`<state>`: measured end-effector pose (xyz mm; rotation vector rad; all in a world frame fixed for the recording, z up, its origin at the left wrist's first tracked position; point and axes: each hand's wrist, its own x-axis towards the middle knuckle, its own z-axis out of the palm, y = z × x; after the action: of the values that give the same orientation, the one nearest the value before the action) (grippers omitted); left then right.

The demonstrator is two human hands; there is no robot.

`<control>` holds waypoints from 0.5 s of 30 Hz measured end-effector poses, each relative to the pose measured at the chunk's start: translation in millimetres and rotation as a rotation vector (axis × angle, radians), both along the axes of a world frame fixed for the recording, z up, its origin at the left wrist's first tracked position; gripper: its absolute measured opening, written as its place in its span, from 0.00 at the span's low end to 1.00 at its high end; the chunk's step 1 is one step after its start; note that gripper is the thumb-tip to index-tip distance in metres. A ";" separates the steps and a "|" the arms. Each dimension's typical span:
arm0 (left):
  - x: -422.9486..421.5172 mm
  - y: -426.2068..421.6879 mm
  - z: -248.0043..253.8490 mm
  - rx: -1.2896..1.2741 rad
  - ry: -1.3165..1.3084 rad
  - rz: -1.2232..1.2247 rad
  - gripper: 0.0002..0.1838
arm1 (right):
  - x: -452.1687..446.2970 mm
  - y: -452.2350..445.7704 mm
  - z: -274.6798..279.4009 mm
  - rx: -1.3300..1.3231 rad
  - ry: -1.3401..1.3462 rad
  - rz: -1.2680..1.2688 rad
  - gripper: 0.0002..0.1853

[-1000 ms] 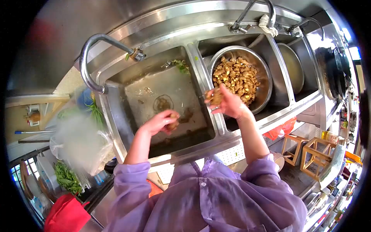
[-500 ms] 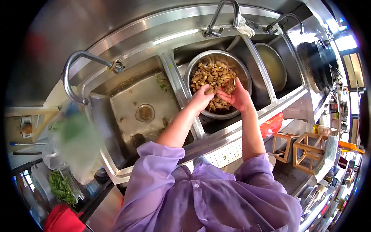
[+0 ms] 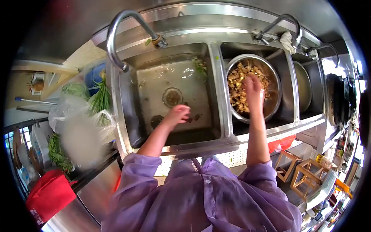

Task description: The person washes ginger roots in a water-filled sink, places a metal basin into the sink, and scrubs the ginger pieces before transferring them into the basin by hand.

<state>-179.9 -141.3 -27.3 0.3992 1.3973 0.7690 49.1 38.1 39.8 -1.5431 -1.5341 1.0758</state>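
Note:
My left hand (image 3: 178, 115) hangs over the left sink basin (image 3: 154, 83), a little below the drain, its fingers loosely bent and somewhat apart. Nothing shows in it. My right hand (image 3: 253, 87) is above a round metal bowl (image 3: 275, 89) in the middle basin. Its fingers point down toward chopped brown pieces (image 3: 239, 87) in the bowl; motion blur hides whether they hold any. Dark scraps (image 3: 157, 121) and green leaf bits (image 3: 199, 66) lie in the wet left basin.
Curved faucets, one a left faucet (image 3: 114, 36), rise behind the basins. A pot of cloudy liquid (image 3: 303, 87) sits in the right basin. Green stalks (image 3: 101, 96) and a plastic bag (image 3: 69, 104) are at left. A red bag (image 3: 52, 195) and wooden stools (image 3: 309, 174) are lower down.
My hands have come apart. The left moved out of the bowl to over the left basin; the right stays above the bowl. The view has shifted left.

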 end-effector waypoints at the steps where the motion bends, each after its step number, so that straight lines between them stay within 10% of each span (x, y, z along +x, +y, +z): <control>1: -23.2 -14.7 -10.1 -0.073 0.141 0.059 0.18 | -28.0 -7.8 1.7 0.027 -0.177 0.135 0.15; 6: -125.6 -77.2 -115.6 -0.206 0.878 -0.114 0.24 | -147.1 -32.0 -111.9 -0.219 -0.573 0.559 0.13; 15: -89.8 -57.7 -129.1 -0.444 0.852 -0.810 0.20 | -194.1 -119.8 -222.9 -0.540 -1.203 0.975 0.15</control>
<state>-269.7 -199.0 -156.4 0.9189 1.9088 -0.4432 -145.0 -81.7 -183.2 -1.9778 -3.2566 1.1205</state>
